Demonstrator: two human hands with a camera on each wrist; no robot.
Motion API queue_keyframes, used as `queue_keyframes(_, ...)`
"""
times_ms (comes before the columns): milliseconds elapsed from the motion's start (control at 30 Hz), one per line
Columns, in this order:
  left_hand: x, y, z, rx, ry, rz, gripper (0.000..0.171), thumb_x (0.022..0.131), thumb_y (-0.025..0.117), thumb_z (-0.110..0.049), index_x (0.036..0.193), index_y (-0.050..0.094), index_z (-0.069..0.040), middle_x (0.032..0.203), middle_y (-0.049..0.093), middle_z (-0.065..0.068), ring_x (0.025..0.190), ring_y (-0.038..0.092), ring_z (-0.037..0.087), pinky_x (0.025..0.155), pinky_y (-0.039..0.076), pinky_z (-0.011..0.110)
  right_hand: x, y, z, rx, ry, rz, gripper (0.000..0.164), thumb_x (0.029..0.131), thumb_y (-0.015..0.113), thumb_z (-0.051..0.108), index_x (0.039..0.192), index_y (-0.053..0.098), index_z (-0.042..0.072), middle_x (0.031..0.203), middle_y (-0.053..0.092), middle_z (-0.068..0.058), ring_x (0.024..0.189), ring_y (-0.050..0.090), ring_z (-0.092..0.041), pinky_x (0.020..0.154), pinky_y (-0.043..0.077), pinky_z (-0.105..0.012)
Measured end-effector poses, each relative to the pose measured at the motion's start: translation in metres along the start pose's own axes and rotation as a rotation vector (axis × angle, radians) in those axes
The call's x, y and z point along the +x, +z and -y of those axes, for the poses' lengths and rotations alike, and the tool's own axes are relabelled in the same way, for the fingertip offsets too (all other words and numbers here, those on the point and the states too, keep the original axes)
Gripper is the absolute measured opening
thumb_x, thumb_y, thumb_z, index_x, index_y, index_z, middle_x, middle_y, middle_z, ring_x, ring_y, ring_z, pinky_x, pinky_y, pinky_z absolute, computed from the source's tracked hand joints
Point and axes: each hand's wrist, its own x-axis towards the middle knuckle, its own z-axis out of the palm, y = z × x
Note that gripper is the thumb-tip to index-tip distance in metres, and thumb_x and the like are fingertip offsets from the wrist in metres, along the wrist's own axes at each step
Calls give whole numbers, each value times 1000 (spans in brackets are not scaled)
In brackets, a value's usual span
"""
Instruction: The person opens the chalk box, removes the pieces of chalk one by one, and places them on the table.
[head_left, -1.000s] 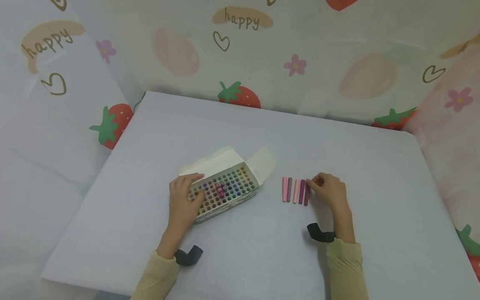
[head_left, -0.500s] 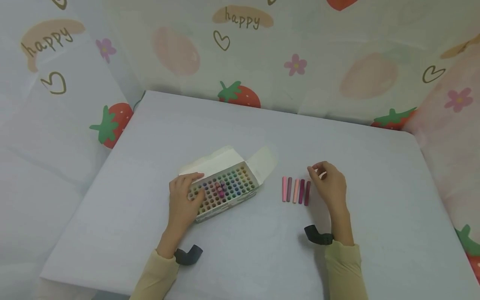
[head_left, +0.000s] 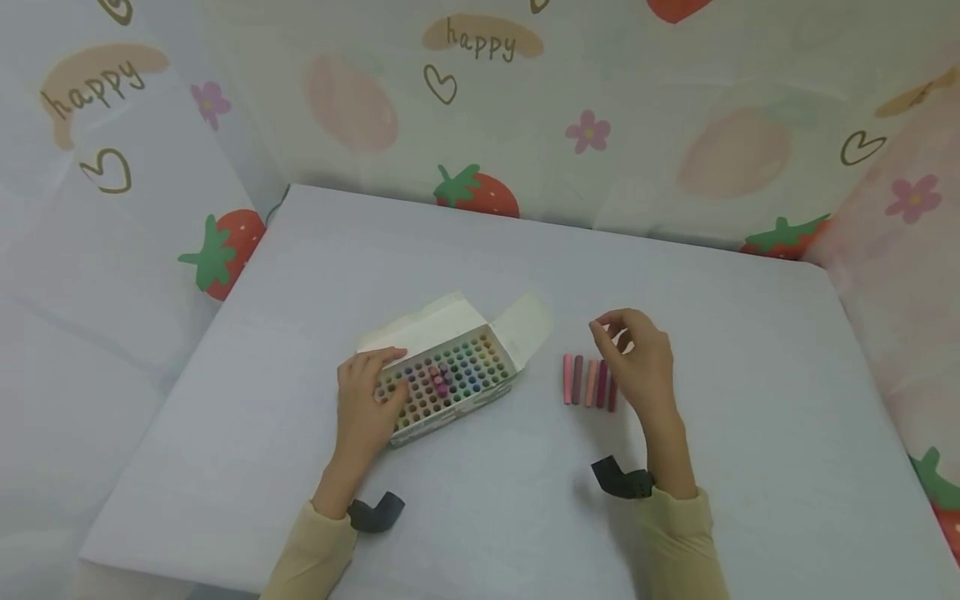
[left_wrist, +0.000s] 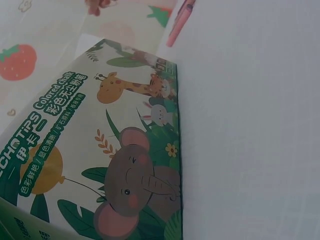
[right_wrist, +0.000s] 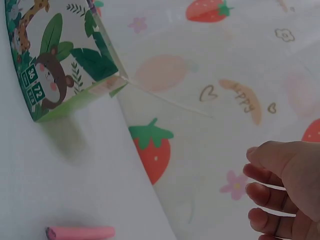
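An open box of colored chalk (head_left: 457,412) lies at a slant on the table, with rows of chalk ends showing. A few pink and purple sticks (head_left: 440,382) stand up above the rest. My left hand (head_left: 366,404) holds the box's left end, fingers at the raised lid and thumb over the chalk; the left wrist view shows only the printed side (left_wrist: 135,160). To the right lie several pink, mauve and purple chalk sticks (head_left: 590,383) in a row. My right hand (head_left: 637,358) hovers above them, fingers loosely bent, nothing between thumb and fingertips (right_wrist: 257,192).
The box's white lid (head_left: 423,325) and end flap (head_left: 522,325) stick out behind and to the right. White cloth covers the table (head_left: 480,517). A patterned curtain (head_left: 525,100) hangs along the back and sides. A dark wrist camera mount sits on each arm.
My right hand has left the rightmost chalk stick, risen and moved left over the row. The sticks lie the same. The left hand and the box have stayed in place.
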Motion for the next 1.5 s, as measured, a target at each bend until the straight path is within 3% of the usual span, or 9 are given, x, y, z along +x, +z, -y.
queue_keyframes(233,-1,-1,-1,4,-13,6,35,79,63,-9,114,61,-14,116,56,6,117,35,29,94,28,52,0,10,23,42,-103,43,13,85,65,18,94,66,9,77,59,-2,65,49,-15,66,34,-30)
queue_keyframes(367,-1,-1,0,4,-14,6,35,79,63,-10,114,61,-15,116,55,6,117,35,29,95,28,52,-2,21,39,68,-166,82,11,84,66,17,92,66,10,74,59,-1,61,50,-16,64,36,-30)
queue_keyframes(467,0,0,0,3,-12,6,35,79,63,-10,114,61,-15,116,55,6,117,35,29,95,28,52,-4,33,50,51,-215,120,10,84,66,18,92,66,12,73,58,1,60,50,-16,62,36,-30)
queue_keyframes(700,-1,1,-1,2,-16,10,36,79,63,-10,115,61,-15,116,55,6,118,35,29,95,28,52,-17,63,71,-7,-304,221,9,84,66,22,91,67,15,71,56,5,59,47,-12,73,37,-34)
queue_keyframes(900,-1,0,0,6,-7,3,36,80,62,-10,115,61,-16,116,56,5,118,35,28,95,28,52,-24,81,84,-40,-392,278,9,82,69,22,88,67,15,74,59,3,64,53,-11,72,39,-36)
queue_keyframes(1233,-1,0,0,2,-11,2,36,79,64,-10,115,61,-15,116,55,5,118,35,28,95,28,52,-30,96,93,-163,-437,295,13,81,70,28,85,69,16,73,58,4,67,52,-8,72,39,-33)
queue_keyframes(1500,-1,0,1,6,1,-3,36,79,64,-10,115,61,-16,116,56,5,118,35,29,95,28,52,-31,102,94,-184,-441,275,13,81,69,29,82,68,15,69,57,3,63,47,-9,67,36,-32)
